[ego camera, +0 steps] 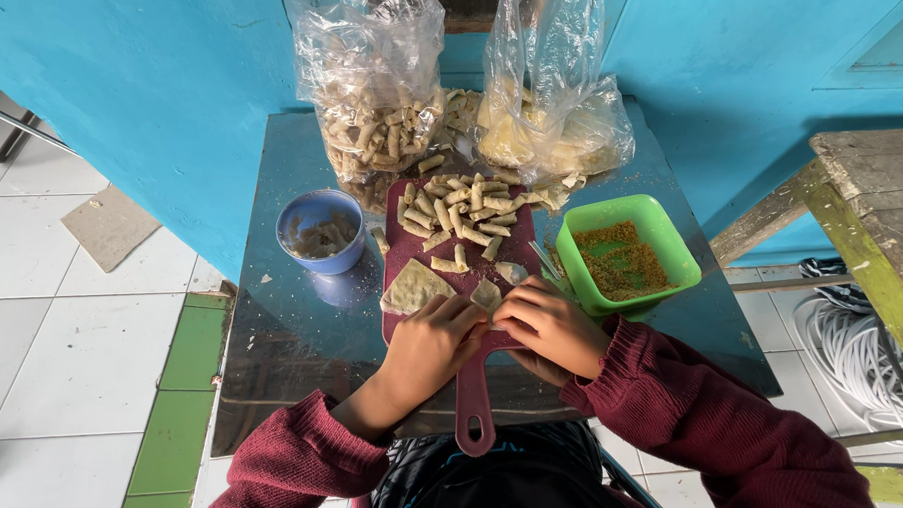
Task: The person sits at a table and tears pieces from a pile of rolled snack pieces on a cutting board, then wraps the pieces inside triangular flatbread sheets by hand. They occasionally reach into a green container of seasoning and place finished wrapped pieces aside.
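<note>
Pastry wrapper [487,296], a small pale piece, sits at the near end of the dark red cutting board [471,384], pinched between both hands. Left hand [433,345] and right hand [549,326] each close their fingertips on it from opposite sides. Rolling it well probably means keeping the fold tight and even. One flat wrapper [413,285] lies just beside it; a heap of finished rolls [460,212], too many to count, fills the far end. On the bench [304,329] stand one blue bowl [321,232], one green tub [627,253] and two plastic bags [371,87].

bright even daylight | soft shadows | sharp focus | edges bowed by wide lens
</note>
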The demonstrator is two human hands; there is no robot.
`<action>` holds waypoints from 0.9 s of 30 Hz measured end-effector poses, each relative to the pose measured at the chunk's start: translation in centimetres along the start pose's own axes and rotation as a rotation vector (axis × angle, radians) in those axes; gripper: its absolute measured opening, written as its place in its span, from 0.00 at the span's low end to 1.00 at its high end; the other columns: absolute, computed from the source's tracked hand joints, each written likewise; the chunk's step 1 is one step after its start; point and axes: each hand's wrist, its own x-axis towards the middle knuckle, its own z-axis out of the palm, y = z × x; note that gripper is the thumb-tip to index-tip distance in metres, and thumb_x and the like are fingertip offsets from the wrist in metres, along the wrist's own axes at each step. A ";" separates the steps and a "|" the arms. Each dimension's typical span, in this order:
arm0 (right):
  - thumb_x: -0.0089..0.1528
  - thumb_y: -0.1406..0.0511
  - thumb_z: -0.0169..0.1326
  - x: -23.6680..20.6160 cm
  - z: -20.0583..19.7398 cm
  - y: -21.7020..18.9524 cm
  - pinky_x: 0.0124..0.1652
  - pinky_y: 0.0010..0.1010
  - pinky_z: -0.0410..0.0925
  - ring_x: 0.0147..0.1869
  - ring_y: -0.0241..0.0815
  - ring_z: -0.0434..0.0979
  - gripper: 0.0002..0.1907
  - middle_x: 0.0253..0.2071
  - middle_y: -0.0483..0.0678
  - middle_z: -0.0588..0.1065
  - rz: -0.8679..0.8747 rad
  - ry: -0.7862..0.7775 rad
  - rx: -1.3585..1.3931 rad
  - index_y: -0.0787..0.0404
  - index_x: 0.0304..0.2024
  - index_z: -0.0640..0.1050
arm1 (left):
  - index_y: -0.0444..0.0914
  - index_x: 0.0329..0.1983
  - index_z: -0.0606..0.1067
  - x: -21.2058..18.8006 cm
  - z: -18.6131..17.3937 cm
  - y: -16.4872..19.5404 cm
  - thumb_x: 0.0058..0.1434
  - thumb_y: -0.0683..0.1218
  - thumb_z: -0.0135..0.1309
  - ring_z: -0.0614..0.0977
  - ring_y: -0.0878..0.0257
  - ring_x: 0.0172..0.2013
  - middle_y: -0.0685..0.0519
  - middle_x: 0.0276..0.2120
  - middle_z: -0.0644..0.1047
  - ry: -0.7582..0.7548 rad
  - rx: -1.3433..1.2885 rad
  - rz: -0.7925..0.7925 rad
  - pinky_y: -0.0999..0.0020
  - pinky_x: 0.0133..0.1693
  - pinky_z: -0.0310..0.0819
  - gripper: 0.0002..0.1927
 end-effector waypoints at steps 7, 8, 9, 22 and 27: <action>0.59 0.67 0.58 0.2 -0.2 -0.2 0.52 0.39 0.67 0.49 0.44 0.75 0.06 0.40 0.44 0.75 -0.122 -0.006 -0.189 0.61 0.37 0.77 | 0.41 0.39 0.77 0.2 0.3 0.0 0.59 0.43 0.60 0.82 0.54 0.39 0.54 0.35 0.78 -0.007 -0.141 -0.155 0.59 0.37 0.78 0.06; 0.59 0.66 0.57 0.2 -0.2 -0.3 0.53 0.40 0.66 0.50 0.45 0.74 0.06 0.40 0.44 0.75 -0.158 -0.032 -0.247 0.61 0.37 0.77 | 0.41 0.40 0.77 0.2 0.3 -0.1 0.59 0.43 0.60 0.82 0.54 0.39 0.54 0.35 0.78 0.003 -0.167 -0.161 0.59 0.37 0.78 0.07; 0.60 0.64 0.57 0.2 -0.4 -0.5 0.55 0.42 0.66 0.51 0.45 0.74 0.07 0.41 0.45 0.74 -0.193 -0.057 -0.305 0.61 0.38 0.76 | 0.41 0.39 0.77 0.2 0.4 0.0 0.59 0.43 0.60 0.82 0.54 0.39 0.55 0.36 0.78 0.004 -0.131 -0.134 0.60 0.37 0.78 0.07; 0.61 0.58 0.58 0.2 -1.2 -0.5 0.60 0.44 0.64 0.56 0.46 0.72 0.14 0.44 0.45 0.74 -0.374 -0.100 -0.427 0.62 0.40 0.81 | 0.39 0.48 0.79 -0.8 0.9 0.3 0.53 0.42 0.59 0.80 0.64 0.39 0.57 0.38 0.77 -0.013 0.309 0.187 0.71 0.32 0.79 0.18; 0.58 0.59 0.58 -0.2 -1.0 -0.3 0.59 0.44 0.63 0.58 0.49 0.70 0.14 0.47 0.47 0.74 -0.365 -0.122 -0.460 0.64 0.38 0.81 | 0.39 0.40 0.77 -0.4 1.5 -0.1 0.58 0.47 0.61 0.81 0.61 0.39 0.56 0.37 0.76 -0.013 0.226 0.091 0.68 0.30 0.78 0.10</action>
